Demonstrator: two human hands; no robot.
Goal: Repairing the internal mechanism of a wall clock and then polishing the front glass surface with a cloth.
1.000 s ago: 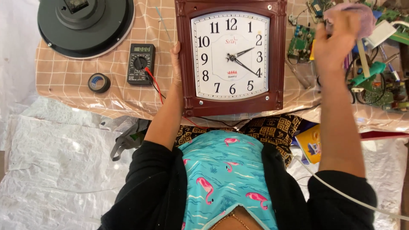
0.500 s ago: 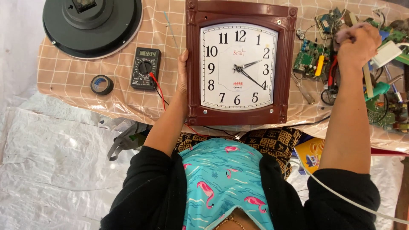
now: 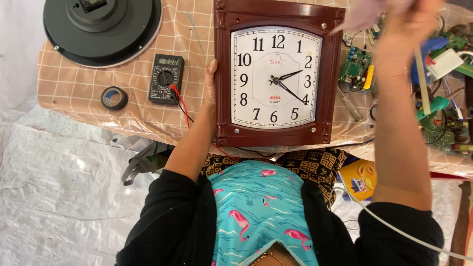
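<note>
The wall clock (image 3: 277, 76), square with a brown frame and a white dial, lies face up on the desk (image 3: 138, 106), which is covered in a peach checked cloth. It sits near the middle of the view, its lower edge close to the desk's near edge. The left hand (image 3: 211, 88) holds it at the frame's 9 o'clock side: the thumb lies along the frame edge, the rest of the fingers are hidden under the clock, so they are clamped on the frame as far as can be seen.

The right hand (image 3: 406, 24) is raised at 2 o'clock from the clock, above the clutter on that side. Its fingers are closed around a pale pinkish cloth (image 3: 362, 15), which trails toward the clock's upper right corner; the grip itself is blurred.

At 9 o'clock from the clock, just beside the left hand, lies a black multimeter (image 3: 166, 79) with a red lead (image 3: 181, 103) running from it. A roll of black tape (image 3: 114, 97) lies further out at 9 o'clock. A round black disc-shaped housing (image 3: 101, 27) rests at 10 o'clock. At 3 o'clock sit a green circuit board (image 3: 354, 71) and assorted tools and wires.
</note>
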